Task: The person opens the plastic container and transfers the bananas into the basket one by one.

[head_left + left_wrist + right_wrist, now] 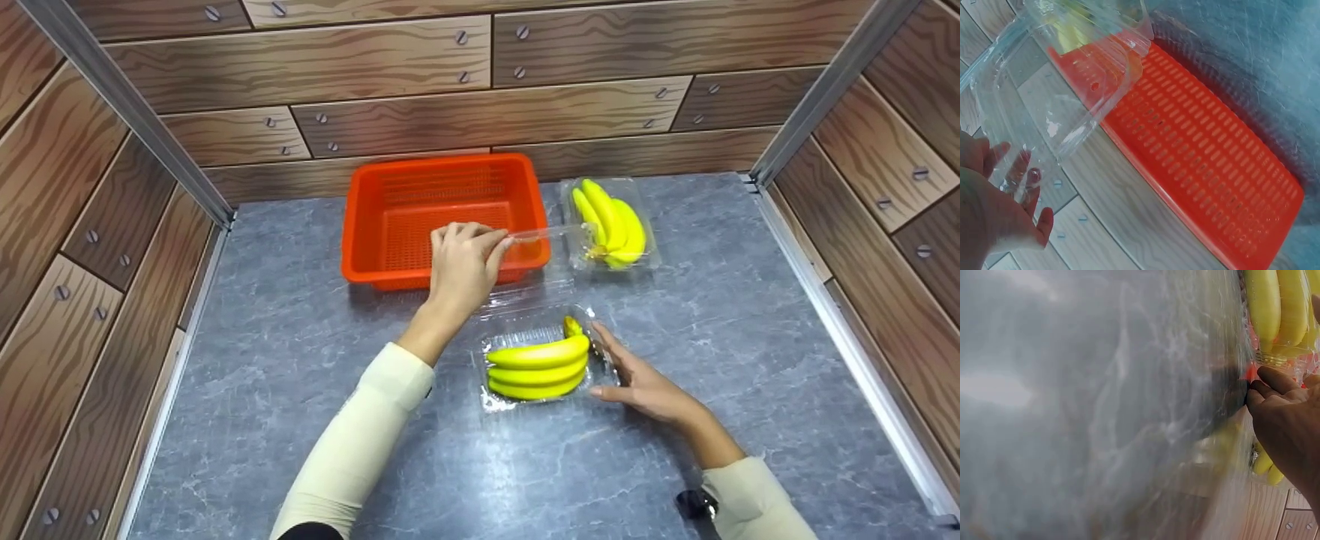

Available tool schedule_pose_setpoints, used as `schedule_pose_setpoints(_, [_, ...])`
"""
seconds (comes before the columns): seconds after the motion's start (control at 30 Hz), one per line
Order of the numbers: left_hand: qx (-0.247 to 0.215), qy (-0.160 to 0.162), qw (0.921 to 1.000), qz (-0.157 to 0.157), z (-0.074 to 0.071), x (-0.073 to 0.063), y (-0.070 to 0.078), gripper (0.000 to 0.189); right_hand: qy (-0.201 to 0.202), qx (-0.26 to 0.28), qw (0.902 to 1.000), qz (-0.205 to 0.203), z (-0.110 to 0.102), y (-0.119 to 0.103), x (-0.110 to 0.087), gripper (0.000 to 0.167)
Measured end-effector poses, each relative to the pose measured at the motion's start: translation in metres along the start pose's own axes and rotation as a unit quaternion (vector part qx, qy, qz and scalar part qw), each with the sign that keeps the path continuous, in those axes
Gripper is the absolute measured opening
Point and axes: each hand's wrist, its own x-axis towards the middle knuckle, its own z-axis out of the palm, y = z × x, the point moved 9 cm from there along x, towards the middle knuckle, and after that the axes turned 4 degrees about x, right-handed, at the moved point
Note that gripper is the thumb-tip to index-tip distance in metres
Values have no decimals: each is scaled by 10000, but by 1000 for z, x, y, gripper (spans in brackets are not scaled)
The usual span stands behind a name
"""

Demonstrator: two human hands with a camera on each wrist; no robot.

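A hinged clear plastic clamshell box point(495, 401) lies opened on the table with a bunch of yellow bananas point(540, 369) in its base. My left hand point(463, 262) pinches the edge of the raised clear lid point(1053, 118) between thumb and fingers, above the front of the red basket. At the right side of the box is my right hand point(649, 386), thumb and fingers spread apart along its edge. In the right wrist view, that hand point(1289, 410) has its fingertips low, close to the table and beside the box; exact contact is hard to tell.
A red-orange perforated plastic basket point(352, 225) stands at the back, near the wood-patterned wall point(390, 67). To its right sits a second clear box point(651, 255) with another banana bunch point(615, 221). The grey marbled tabletop point(285, 360) runs between wood-patterned side panels.
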Motion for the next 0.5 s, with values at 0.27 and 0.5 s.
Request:
schedule_pose_setpoints(0.27, [-353, -26, 9993, -135, 7, 1, -3, 33, 129, -211, 9997, 48, 0, 1, -4, 107])
schedule_pose_setpoints(0.5, [-608, 229, 9979, -12, 6, -7, -4, 38, 197, -172, 9997, -30, 0, 0, -3, 107])
